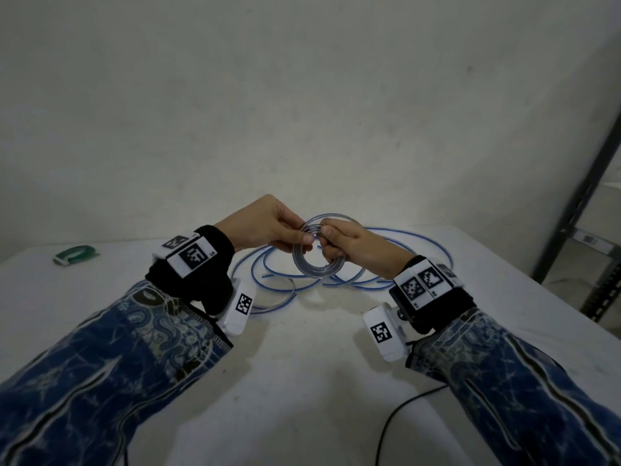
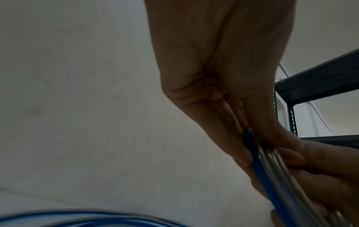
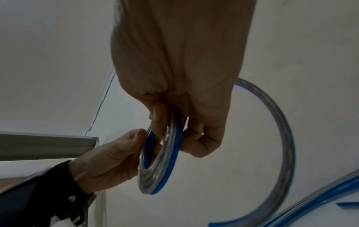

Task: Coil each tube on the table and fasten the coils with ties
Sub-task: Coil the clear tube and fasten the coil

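A small coil of clear, blue-striped tube [image 1: 314,260] hangs upright above the table between both hands. My left hand [image 1: 285,230] pinches the coil's upper left side with thumb and fingers. My right hand [image 1: 339,243] grips its upper right side, fingers curled through the ring. The right wrist view shows the coil [image 3: 161,161] edge-on, with both hands on it. In the left wrist view the tube's turns [image 2: 276,176] run between the fingers. More blue-striped tube [image 1: 420,243] lies in loose loops on the table behind and below the coil.
A green roll of tie material [image 1: 76,255] lies at the table's far left. The table [image 1: 302,381] has a white cover. A black cable [image 1: 400,418] trails at the front right. A dark metal shelf frame [image 1: 584,210] stands to the right, past the table edge.
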